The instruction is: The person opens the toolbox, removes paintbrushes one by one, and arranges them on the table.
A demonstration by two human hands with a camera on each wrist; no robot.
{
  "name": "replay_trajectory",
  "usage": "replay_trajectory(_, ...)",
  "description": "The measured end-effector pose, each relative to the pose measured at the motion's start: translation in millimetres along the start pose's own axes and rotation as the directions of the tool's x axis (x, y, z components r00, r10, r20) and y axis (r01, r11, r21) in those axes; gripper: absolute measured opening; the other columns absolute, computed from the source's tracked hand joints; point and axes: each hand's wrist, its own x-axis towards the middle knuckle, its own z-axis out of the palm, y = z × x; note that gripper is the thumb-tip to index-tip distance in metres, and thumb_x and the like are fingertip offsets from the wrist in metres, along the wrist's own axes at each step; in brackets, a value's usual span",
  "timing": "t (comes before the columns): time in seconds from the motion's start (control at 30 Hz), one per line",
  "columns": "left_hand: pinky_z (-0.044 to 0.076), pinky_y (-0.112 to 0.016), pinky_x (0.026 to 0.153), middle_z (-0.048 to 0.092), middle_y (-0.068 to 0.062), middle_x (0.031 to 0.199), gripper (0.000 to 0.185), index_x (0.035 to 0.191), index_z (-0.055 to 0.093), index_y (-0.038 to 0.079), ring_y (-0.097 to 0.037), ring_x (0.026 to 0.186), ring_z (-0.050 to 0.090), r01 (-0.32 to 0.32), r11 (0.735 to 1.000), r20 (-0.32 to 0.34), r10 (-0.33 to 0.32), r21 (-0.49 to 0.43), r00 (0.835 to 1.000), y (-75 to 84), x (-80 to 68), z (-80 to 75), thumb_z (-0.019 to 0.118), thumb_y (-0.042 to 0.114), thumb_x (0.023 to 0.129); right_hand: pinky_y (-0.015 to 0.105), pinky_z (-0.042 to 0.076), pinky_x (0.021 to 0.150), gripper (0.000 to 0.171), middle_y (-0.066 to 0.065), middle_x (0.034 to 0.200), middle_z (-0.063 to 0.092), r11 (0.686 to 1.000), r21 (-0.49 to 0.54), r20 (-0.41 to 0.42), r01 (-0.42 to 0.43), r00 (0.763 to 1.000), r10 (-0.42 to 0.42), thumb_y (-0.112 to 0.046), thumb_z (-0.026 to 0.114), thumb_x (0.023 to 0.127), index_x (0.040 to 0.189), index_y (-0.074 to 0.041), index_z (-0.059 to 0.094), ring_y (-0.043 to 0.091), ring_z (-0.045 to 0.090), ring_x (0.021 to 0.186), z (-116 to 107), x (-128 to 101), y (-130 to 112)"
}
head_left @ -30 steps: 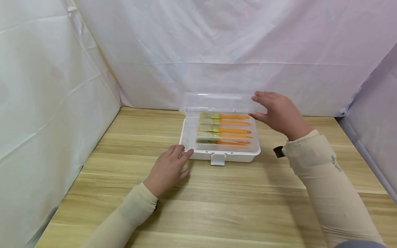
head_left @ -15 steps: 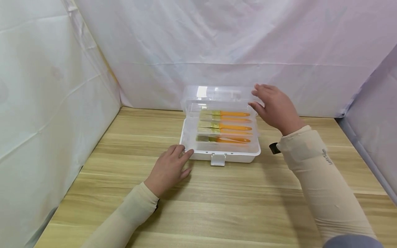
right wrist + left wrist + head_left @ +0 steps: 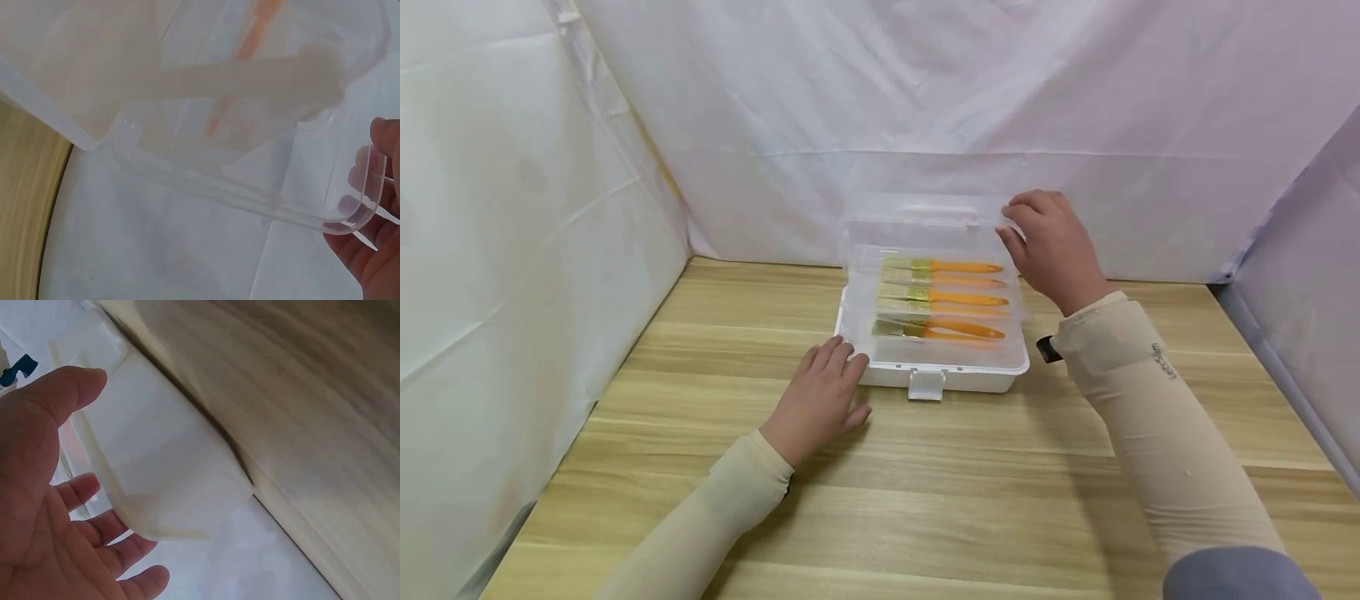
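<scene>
White box (image 3: 973,382) on wooden table (image 3: 940,500), translucent lid (image 3: 910,212) up, orange-handled brushes (image 3: 966,298) within | left hand (image 3: 820,400), fingers loosely spread, at its front-left corner | right hand (image 3: 1058,254) pinching the lid's right corner

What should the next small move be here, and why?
Probably tip the clear lid back slightly: the right hand pinches its raised corner, while the left hand, at the white plastic box's front-left corner, seems placed to steady it.

The white box (image 3: 977,382) lies flat, its clear lid (image 3: 917,236) raised.
</scene>
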Motion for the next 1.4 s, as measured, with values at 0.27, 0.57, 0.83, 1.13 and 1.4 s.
replay_trajectory(0.27,0.037,-0.058,0.105,0.045,-0.017,0.147,0.086,0.15,0.041,0.012,-0.039,0.142,0.032,0.003,0.999,0.097,-0.008,0.051,0.995,3.3,-3.2,0.5,0.076,0.049,0.081,0.052,0.042,0.1,0.027,0.025,0.119,0.062,0.998,0.006,0.029,-0.066,0.997,0.066,-0.009,0.061,0.098,0.116,0.01,0.066,0.044,0.053,0.114,0,8,4)
replay_trajectory(0.57,0.031,-0.061,0.108,0.033,-0.014,0.158,0.087,0.153,0.038,0.013,-0.038,0.147,0.023,0.011,1.0,0.147,-0.011,-0.003,0.989,5.2,-6.6,1.8,0.076,0.045,0.081,0.053,0.037,0.107,0.035,0.025,0.131,0.058,0.992,0.014,0.089,-0.125,0.988,0.123,-0.012,0.054,0.1,0.128,0.008,0.06,0.043,0.05,0.124,2,12,7)
replay_trajectory(0.83,0.03,-0.062,0.108,0.022,-0.011,0.163,0.094,0.156,0.032,0.013,-0.036,0.149,0.014,0.016,0.999,0.186,-0.009,-0.038,0.982,4.3,-6.7,3.4,0.076,0.048,0.08,0.054,0.028,0.113,0.056,0.025,0.151,0.039,0.993,-0.003,0.194,-0.119,0.974,0.117,-0.014,0.057,0.099,0.148,0.003,0.039,0.041,0.034,0.14,9,6,17)
replay_trajectory(1.13,0.032,-0.062,0.108,0.021,-0.012,0.163,0.096,0.157,0.03,0.013,-0.035,0.15,0.013,0.028,0.998,0.2,-0.015,-0.061,0.98,3.4,-6.5,4.1,0.076,0.048,0.08,0.063,0.03,0.107,0.084,0.015,0.165,-0.002,0.993,-0.039,0.292,-0.111,0.949,0.117,-0.025,0.06,0.099,0.159,-0.006,0.006,0.034,-0.003,0.151,20,-1,25)
replay_trajectory(1.4,0.033,-0.062,0.107,0.022,-0.013,0.163,0.096,0.156,0.031,0.012,-0.036,0.149,0.013,0.031,0.998,0.192,-0.02,-0.059,0.981,3.9,-7.2,4.8,0.077,0.048,0.08,0.059,0.015,0.115,0.087,0.01,0.164,-0.015,0.992,0.004,0.361,-0.126,0.925,0.116,-0.032,0.057,0.1,0.16,-0.01,-0.002,0.033,-0.011,0.15,19,4,29)
